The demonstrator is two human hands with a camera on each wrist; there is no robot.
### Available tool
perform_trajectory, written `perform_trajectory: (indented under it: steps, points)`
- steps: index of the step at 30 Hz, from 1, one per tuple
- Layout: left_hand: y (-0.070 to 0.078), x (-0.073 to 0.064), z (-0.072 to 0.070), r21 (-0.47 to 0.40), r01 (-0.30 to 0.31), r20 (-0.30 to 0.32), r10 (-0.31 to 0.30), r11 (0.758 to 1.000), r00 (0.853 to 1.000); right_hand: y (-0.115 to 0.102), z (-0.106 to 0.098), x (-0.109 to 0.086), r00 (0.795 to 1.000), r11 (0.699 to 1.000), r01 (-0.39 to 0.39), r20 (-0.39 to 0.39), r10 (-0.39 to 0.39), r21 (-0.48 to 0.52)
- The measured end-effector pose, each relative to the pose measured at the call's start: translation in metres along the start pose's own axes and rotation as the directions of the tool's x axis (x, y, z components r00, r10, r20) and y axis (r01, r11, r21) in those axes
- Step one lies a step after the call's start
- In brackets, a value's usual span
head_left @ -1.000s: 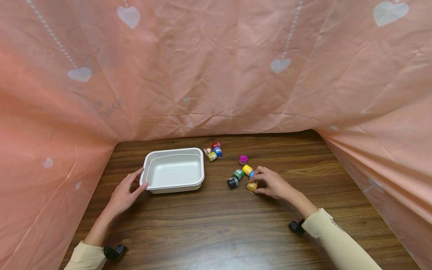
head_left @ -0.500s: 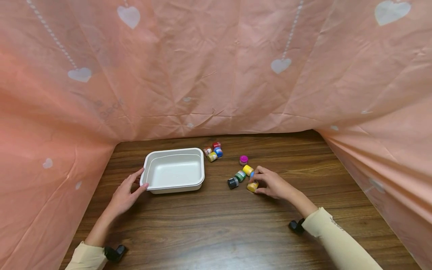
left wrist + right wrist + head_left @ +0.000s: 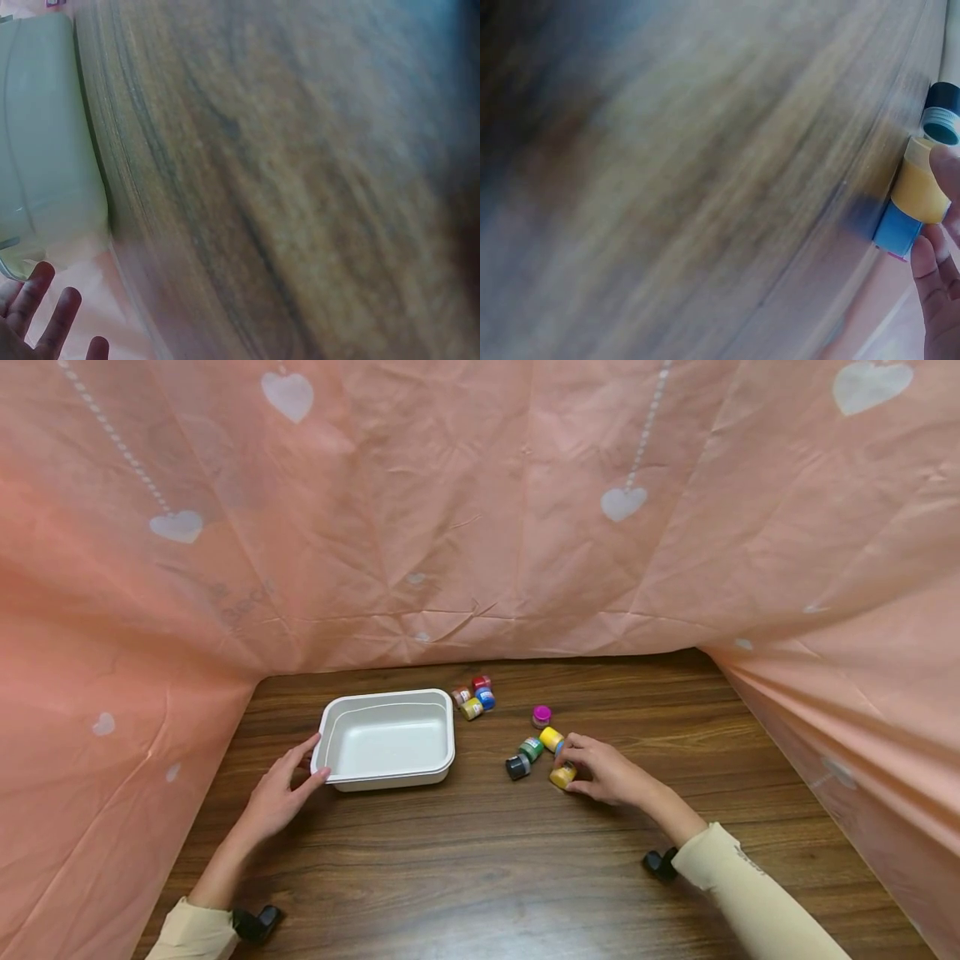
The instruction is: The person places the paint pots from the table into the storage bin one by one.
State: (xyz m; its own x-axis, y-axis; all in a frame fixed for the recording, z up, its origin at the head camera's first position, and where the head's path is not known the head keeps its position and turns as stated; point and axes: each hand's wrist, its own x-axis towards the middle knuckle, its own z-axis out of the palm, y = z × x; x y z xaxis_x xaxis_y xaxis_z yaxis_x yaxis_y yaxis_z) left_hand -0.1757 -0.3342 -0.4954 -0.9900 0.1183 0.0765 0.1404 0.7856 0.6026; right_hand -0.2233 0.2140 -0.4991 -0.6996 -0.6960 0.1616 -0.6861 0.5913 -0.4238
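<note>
dark wood-grain table [image 3: 450, 868] across the bottom of the frame, with a wrinkly pink cloth [image 3: 465, 485] hung behind it and down both sides. the cloth has white hearts printed on it, some dangling off dotted lines, plus faint lettering at left that i can't make out. a few jars have small white labels, way too tiny to read, and the print on the right sleeve [image 3: 742, 877] is just as hopeless.

containers: a white tray [image 3: 390, 747] sits left of center, pale inner floor showing. left hand [image 3: 272, 797] is at its left end, fingers spread and relaxed, thumb and index touching the rim.

just off the tray's upper right corner there's a bunch of 4 little jars: red jar [image 3: 481, 682], brownish jar [image 3: 461, 696], blue jar [image 3: 485, 697] and mustard jar [image 3: 471, 708].

right of center, the right hand [image 3: 607, 772] is grasping a yellow jar [image 3: 562, 776] between thumb and fingers, low at the table. around it: bright yellow jar [image 3: 551, 738], green jar [image 3: 531, 748], black-capped jar [image 3: 517, 767], a purple-lidded jar [image 3: 542, 717] a bit above, and a second blue one [image 3: 898, 229] partly hidden behind the fingers.
</note>
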Motion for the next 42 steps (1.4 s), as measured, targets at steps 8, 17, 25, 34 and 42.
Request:
perform_trajectory:
  steps: [8, 17, 25, 34, 42]
  points:
    - [0.001, -0.001, 0.000, -0.009, -0.008, -0.006, 0.008, 1.000, 1.000, 0.001, 0.001, -0.001, 0.999, 0.998, 0.040, 0.010, -0.040, -0.043]
    - [0.000, -0.001, 0.002, -0.029, -0.018, -0.007, 0.018, 0.999, 1.000, -0.001, 0.002, -0.002, 1.000, 0.999, 0.019, 0.005, -0.019, -0.046]
    - [0.002, -0.001, 0.001, -0.044, -0.012, -0.004, 0.012, 0.999, 1.000, -0.003, 0.002, -0.002, 0.999, 0.999, -0.027, -0.017, 0.028, 0.041]
    - [0.004, 0.001, 0.000, -0.077, -0.033, -0.020, 0.032, 0.996, 0.999, -0.014, -0.006, 0.004, 0.993, 0.977, -0.034, -0.103, 0.056, 0.209]
    - [0.005, -0.001, 0.001, -0.084, -0.060, -0.030, 0.058, 0.995, 0.998, -0.026, -0.017, 0.013, 0.983, 0.958, -0.022, -0.169, 0.073, 0.286]
